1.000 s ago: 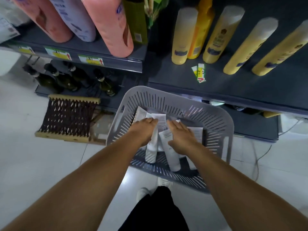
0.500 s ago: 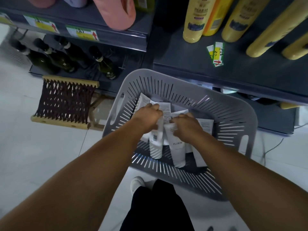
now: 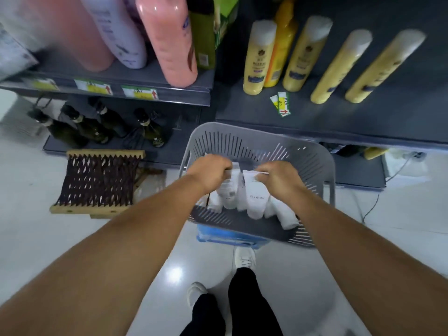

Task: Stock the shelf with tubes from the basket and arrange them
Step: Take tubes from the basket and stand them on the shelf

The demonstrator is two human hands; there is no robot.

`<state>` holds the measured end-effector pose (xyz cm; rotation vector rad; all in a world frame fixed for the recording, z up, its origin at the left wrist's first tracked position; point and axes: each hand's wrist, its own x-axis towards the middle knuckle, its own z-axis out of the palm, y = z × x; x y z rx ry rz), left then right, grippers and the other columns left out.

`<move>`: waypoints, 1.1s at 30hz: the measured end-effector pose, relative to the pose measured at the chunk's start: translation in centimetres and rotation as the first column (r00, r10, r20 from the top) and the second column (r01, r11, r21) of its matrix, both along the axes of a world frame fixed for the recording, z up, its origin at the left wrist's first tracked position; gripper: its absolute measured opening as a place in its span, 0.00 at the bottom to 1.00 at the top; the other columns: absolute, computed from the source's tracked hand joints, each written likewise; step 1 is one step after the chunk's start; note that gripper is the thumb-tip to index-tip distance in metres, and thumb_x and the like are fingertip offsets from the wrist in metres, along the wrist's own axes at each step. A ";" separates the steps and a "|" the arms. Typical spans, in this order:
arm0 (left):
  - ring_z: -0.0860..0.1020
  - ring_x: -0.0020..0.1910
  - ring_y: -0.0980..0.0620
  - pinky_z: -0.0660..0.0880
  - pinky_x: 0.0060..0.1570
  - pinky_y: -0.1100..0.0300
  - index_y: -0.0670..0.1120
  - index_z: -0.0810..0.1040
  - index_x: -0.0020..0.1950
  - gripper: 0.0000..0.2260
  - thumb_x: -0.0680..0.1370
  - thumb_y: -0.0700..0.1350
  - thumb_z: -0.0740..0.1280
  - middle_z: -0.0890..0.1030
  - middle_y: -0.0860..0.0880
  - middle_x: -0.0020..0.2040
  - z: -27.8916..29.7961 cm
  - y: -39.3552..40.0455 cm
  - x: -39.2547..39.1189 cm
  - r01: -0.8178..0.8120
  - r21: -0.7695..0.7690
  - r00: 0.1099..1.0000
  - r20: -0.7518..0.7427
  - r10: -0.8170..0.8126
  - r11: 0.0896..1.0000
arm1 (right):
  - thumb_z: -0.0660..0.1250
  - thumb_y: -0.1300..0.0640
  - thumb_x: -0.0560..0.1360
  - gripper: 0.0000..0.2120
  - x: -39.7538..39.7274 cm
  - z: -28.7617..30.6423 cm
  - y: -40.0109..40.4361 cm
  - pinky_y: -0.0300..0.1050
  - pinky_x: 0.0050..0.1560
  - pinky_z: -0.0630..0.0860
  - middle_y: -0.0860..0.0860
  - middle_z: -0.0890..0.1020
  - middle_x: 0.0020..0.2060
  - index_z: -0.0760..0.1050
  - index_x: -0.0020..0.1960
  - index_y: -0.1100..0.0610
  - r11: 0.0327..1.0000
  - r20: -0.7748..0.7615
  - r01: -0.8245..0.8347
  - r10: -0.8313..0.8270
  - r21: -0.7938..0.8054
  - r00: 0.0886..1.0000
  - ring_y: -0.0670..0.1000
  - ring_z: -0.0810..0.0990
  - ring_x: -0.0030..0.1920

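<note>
Shelf (image 3: pixel 363 122), dark grey, carries five pale-yellow bottles (image 3: pixel 257 59) upright; nearest label reads "HERBAL", rest blurred. Loose price tags (image 3: pixel 281 104) lie just in front of them. Grey slotted basket (image 3: pixel 315 156) sits below shelf edge, holding white tubes (image 3: pixel 254 200); one reads roughly "FLORAL", exact count unclear under the hands. Left hand (image 3: pixel 208 172) closed on tube ends; right hand (image 3: pixel 281 177) pinching a tube's crimped end.
</note>
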<state>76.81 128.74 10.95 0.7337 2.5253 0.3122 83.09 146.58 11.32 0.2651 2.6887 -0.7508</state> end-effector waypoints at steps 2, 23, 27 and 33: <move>0.78 0.51 0.42 0.70 0.45 0.56 0.44 0.79 0.46 0.08 0.79 0.45 0.62 0.82 0.43 0.49 3.4 -0.2 -0.4 0.025 0.050 0.997 -0.078 -0.021 0.998 | 0.63 0.57 0.78 0.07 0.0 3.0 -0.3 0.43 0.47 0.71 0.53 0.81 0.47 0.80 0.47 0.54 0.999 -0.051 -0.007 0.009 0.045 0.999 0.56 0.78 0.52; 0.79 0.46 0.47 0.77 0.44 0.55 0.45 0.82 0.50 0.09 0.79 0.44 0.62 0.82 0.49 0.45 37.7 0.0 -4.8 0.171 0.411 0.819 -0.565 0.102 0.895 | 0.60 0.55 0.79 0.12 -4.5 37.2 -0.7 0.49 0.44 0.74 0.53 0.82 0.41 0.80 0.46 0.59 0.970 -0.685 0.177 -0.015 0.167 0.728 0.55 0.78 0.44; 0.79 0.45 0.49 0.74 0.42 0.57 0.46 0.83 0.50 0.09 0.79 0.44 0.62 0.82 0.50 0.46 41.5 1.1 -7.8 0.174 0.411 0.790 -0.601 0.123 0.895 | 0.61 0.56 0.78 0.12 -8.0 40.7 0.3 0.48 0.42 0.75 0.57 0.82 0.39 0.79 0.43 0.61 0.970 -0.736 0.181 -0.002 0.164 0.677 0.58 0.79 0.43; 0.79 0.46 0.50 0.76 0.45 0.57 0.48 0.83 0.52 0.09 0.79 0.45 0.63 0.82 0.50 0.49 44.8 4.3 -15.3 0.131 0.372 0.762 -0.630 0.146 0.919 | 0.61 0.57 0.76 0.11 -15.6 44.1 3.8 0.49 0.37 0.74 0.59 0.80 0.36 0.78 0.41 0.64 0.966 -0.760 0.203 -0.011 0.159 0.650 0.61 0.76 0.38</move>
